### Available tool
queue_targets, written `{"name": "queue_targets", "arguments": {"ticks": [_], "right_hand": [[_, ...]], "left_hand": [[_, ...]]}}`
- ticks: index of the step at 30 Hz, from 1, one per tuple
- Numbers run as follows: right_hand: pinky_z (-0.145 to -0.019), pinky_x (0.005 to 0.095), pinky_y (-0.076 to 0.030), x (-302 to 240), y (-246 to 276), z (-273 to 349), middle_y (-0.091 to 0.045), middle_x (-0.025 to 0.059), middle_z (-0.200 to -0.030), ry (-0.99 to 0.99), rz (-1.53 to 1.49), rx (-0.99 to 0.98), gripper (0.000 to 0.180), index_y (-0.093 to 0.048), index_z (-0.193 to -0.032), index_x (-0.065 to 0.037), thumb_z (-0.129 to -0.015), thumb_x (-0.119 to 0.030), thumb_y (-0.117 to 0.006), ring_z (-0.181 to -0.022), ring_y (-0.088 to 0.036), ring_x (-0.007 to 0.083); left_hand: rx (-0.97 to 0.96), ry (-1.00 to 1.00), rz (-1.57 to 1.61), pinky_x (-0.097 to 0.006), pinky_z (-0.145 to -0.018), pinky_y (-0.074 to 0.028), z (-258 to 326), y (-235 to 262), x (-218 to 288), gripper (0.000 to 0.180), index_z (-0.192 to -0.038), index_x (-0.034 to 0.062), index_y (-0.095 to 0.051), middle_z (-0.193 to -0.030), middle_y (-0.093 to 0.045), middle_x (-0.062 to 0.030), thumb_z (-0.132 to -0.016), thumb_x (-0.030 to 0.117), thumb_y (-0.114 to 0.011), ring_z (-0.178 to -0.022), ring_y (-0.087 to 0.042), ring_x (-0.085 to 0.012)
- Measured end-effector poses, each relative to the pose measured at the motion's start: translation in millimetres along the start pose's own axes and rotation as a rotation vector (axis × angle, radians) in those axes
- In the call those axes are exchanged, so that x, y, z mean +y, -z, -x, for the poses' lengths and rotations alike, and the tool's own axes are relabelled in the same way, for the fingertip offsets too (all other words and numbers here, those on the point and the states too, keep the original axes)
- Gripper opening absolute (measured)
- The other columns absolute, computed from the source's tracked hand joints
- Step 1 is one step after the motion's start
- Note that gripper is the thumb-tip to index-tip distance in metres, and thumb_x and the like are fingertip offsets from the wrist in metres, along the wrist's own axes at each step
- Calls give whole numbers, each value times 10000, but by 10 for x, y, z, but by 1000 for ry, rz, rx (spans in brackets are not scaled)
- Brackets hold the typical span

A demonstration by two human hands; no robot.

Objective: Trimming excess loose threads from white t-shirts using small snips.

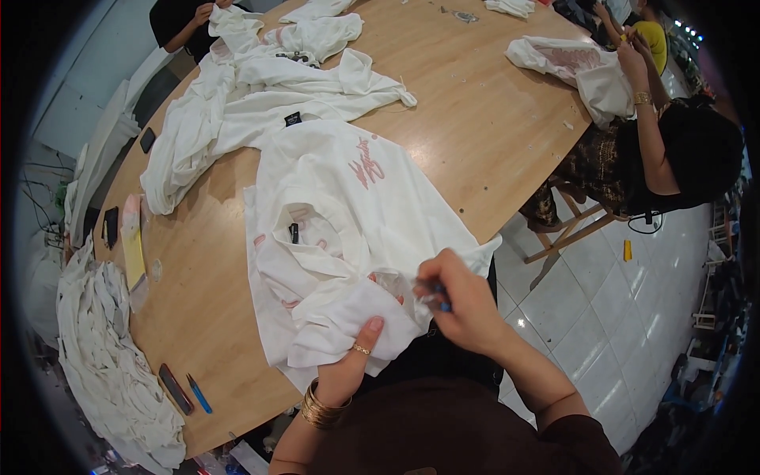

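A white shirt [380,190] with pink script lies at the table's near edge, and its collar and sleeve are bunched toward me. My left hand [350,362] grips the gathered white cloth, thumb on top and fingers hidden beneath. Close to the shirt's right side, my right hand [463,305] is closed around a small dark-and-blue tool [438,297], blurred by motion. A wisp of clear or whitish material shows beside that tool. Between the hands, a see-through patch with pink marks [388,283] shows on the cloth.
More white garments [261,87] lie heaped at the far left. A white cloth pile [115,348] hangs at the left edge, near a dark-red bar [176,388] and a blue pen-like tool [199,393]. A seated co-worker [657,150] handles white cloth at right; another person stands far left.
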State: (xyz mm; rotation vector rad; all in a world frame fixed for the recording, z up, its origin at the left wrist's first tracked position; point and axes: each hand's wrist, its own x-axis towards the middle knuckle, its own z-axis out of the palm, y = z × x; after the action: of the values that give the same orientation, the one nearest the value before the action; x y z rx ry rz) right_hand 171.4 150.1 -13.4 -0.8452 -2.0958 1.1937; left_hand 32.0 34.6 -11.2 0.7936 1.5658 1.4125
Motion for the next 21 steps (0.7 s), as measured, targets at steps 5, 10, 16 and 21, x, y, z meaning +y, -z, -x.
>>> {"name": "queue_targets", "arguments": {"ticks": [5, 10, 16, 21], "right_hand": [[-550, 255, -440, -7, 103, -22, -512, 70, -716, -109, -101, 180, 318, -508, -914, -37, -626, 63, -599, -633, -547, 194], [-495, 255, -432, -58, 89, 43, -498, 29, -755, 188, 39, -94, 363, -551, -923, -77, -589, 46, -619, -620, -561, 177], [-498, 267, -439, -32, 60, 33, -485, 48, -781, 116, 132, -148, 350, -506, -928, -63, -610, 65, -580, -640, -572, 194], [-541, 238, -437, -7, 136, 22, -477, 59, -776, 142, -16, -81, 308, -538, -900, -57, -636, 101, -561, -650, -565, 191]], "left_hand": [[34, 6, 26, -270, -823, -415, 12, -1, 0, 301, -1085, -58, -517, -1007, -580, -83, -821, 70, -584, -909, -538, -150], [50, 13, -21, -271, -812, -418, 29, -3, 36, 287, -1067, -58, -525, -993, -581, -78, -819, 72, -589, -895, -539, -150], [69, -15, -34, -268, -805, -421, 19, -6, 62, 278, -1056, -55, -529, -980, -584, -77, -816, 72, -591, -884, -541, -147], [84, 4, 7, -269, -800, -424, 12, -3, 86, 277, -1053, -51, -532, -977, -584, -76, -815, 75, -595, -881, -543, -146]]}}
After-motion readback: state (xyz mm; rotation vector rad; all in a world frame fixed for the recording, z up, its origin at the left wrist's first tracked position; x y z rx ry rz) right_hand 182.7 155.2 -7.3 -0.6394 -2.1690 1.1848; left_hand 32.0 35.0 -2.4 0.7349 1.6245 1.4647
